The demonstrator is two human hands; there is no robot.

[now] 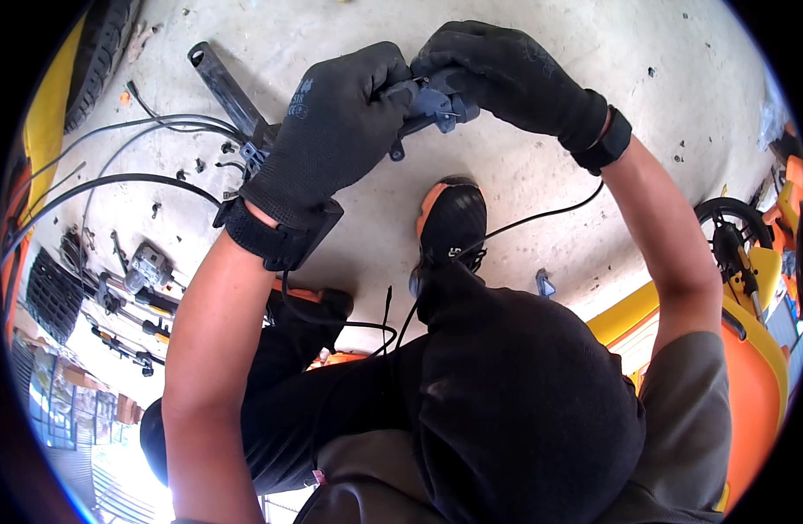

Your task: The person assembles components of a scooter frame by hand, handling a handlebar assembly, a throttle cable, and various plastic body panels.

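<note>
Both hands wear dark work gloves with wrist straps and meet near the top of the view, fingers curled shut in a grip. The left hand [336, 131] reaches up on a bare forearm from the lower left, knuckles toward the camera. The right hand [506, 74] comes in from the right, wrist bent, fingertips touching the left's

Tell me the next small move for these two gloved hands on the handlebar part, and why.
Probably keep the left hand steady around the dark bar while the right hand works the grey-blue lever housing along it. Both hands already grip them together, black cables trail from the bar, and the housing sits half covered by fingers, so its fastening cannot be seen.
</note>
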